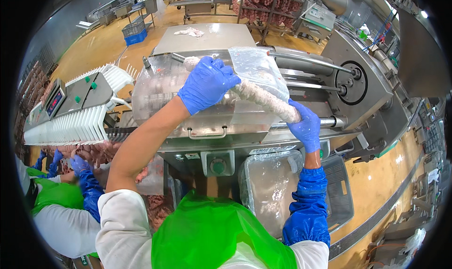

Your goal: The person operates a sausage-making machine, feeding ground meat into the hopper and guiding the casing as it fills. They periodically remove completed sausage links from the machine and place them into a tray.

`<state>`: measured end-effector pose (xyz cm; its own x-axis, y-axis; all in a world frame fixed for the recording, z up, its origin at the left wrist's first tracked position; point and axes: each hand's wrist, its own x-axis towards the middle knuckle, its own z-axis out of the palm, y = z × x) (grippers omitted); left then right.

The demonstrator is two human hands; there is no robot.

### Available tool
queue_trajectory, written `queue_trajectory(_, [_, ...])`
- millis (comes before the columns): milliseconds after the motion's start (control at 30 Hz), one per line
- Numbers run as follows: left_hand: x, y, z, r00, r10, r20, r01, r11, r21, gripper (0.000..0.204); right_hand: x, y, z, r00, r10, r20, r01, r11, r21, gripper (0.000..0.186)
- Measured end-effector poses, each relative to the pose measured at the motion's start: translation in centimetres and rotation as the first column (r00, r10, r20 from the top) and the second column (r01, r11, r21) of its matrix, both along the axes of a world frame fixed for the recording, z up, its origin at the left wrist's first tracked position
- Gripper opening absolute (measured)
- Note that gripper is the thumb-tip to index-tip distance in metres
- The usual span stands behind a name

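From my remote view, reading left to right. Lower left of the frame: a co-worker's blue sleeve (92,193) sits beneath the white hook conveyor (66,131); its hooks hang in a close row, presumably to keep hung product separated.

Upper centre: the left hand (207,85), in a blue glove, is closed around a ruffled, whitish sausage casing (263,98), near its upper-left end. A bare metal tube (177,57) projects just beyond that end. I cannot confirm whether the tube runs inside the casing; the glove covers the junction.

The casing slopes from upper centre down to centre right, in front of a clear plastic sheet (256,64) draped over the steel machine housing (157,92). Below, a film-lined tub (246,193) stands under the machine's front edge, likely positioned to catch drips.

Centre right: the right hand (303,125), also gloved, has its fingers wrapped around the casing's lower end. In my judgement, gripping both ends keeps this soft length from sagging. Lower right: a dark grey perforated crate (340,193) stands beside the tub.
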<state>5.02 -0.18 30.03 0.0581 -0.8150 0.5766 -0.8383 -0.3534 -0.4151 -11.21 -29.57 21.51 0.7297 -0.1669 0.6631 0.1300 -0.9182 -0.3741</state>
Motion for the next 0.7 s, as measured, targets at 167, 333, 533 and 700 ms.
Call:
queue_trajectory(167, [-2.8,0.1,-3.7,0.998,0.047,-0.035,-0.050,0.995,-0.083,0.020,-1.0,-1.4,-0.5,0.999,-0.035,-0.031,0.038,0.995,0.093,0.040])
queue_trajectory(333, [-5.1,2.6,-5.5,0.856,0.237,-0.460,-0.159,0.966,0.202,0.031,-1.6,-3.5,-0.4,0.991,0.034,-0.127,0.002,0.963,0.268,0.035])
queue_trajectory(533, [-0.5,8.8,2.1,0.956,0.293,-0.021,-0.283,0.902,-0.327,0.056,0.1,-3.8,2.5,0.959,0.170,-0.227,-0.122,0.970,0.211,0.038])
queue_trajectory(700, [3.8,11.6,1.3,0.965,0.264,0.013,-0.255,0.944,-0.208,0.075,4.5,-0.8,6.4,0.938,0.200,-0.283,-0.205,0.979,0.013,0.039])
